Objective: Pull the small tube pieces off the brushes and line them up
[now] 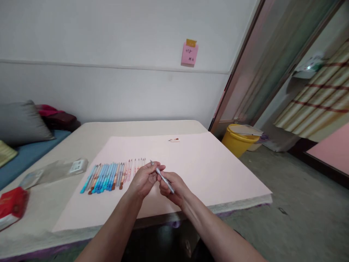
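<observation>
A slim silver-grey pen is held at a slant above the pink sheet, between my two hands. My left hand has its fingers closed round the pen's upper end, where a pointed tip shows. Lower on the barrel, my right hand is wrapped round it. To the left, several pens lie side by side in a row, with blue, brown, grey and pink-clear barrels. Part of that row's right end is hidden by my left hand. Farther back lie a few small pen-like pieces.
A clear plastic bag with a white label lies on the cream tablecloth, near a red packet. Beyond the table's right side stands a yellow bin. A pink note is taped to the wall; a grey cushion is at left.
</observation>
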Action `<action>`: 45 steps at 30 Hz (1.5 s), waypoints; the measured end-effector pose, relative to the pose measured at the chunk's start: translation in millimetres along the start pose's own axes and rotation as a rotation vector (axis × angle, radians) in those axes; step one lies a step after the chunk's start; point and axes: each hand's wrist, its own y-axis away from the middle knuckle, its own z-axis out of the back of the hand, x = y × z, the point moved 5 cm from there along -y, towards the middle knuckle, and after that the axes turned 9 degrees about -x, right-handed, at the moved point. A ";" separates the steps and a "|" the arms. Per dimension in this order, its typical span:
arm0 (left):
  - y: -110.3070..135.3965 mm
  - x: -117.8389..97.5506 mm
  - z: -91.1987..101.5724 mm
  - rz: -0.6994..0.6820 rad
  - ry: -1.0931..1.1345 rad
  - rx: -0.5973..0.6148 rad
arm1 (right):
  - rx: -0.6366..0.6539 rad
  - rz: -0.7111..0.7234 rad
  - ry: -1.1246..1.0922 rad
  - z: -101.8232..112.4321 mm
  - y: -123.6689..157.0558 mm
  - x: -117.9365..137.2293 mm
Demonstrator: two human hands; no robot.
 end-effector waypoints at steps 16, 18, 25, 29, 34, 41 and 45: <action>6.0 -2.9 -0.1 -0.028 0.047 0.008 | -0.140 0.136 0.154 -1.0 0.0 9.6; 5.4 -2.7 -1.5 -0.067 0.019 0.027 | -0.149 0.148 0.179 -1.2 1.0 9.4; 9.3 -7.3 -5.9 -0.040 0.067 0.000 | -0.146 0.145 0.142 0.5 2.7 12.7; 6.0 -9.1 -1.9 -0.076 0.040 -0.026 | -0.147 0.161 0.193 -0.4 5.3 14.7; 3.7 -6.1 -1.0 -0.085 0.023 -0.016 | -0.158 0.141 0.188 1.0 4.5 11.9; 2.7 -7.1 1.5 -0.062 0.045 -0.034 | -0.156 0.132 0.152 2.5 3.4 12.2; 1.3 -7.8 2.6 -0.107 0.047 -0.037 | -0.166 0.144 0.191 1.0 4.1 11.5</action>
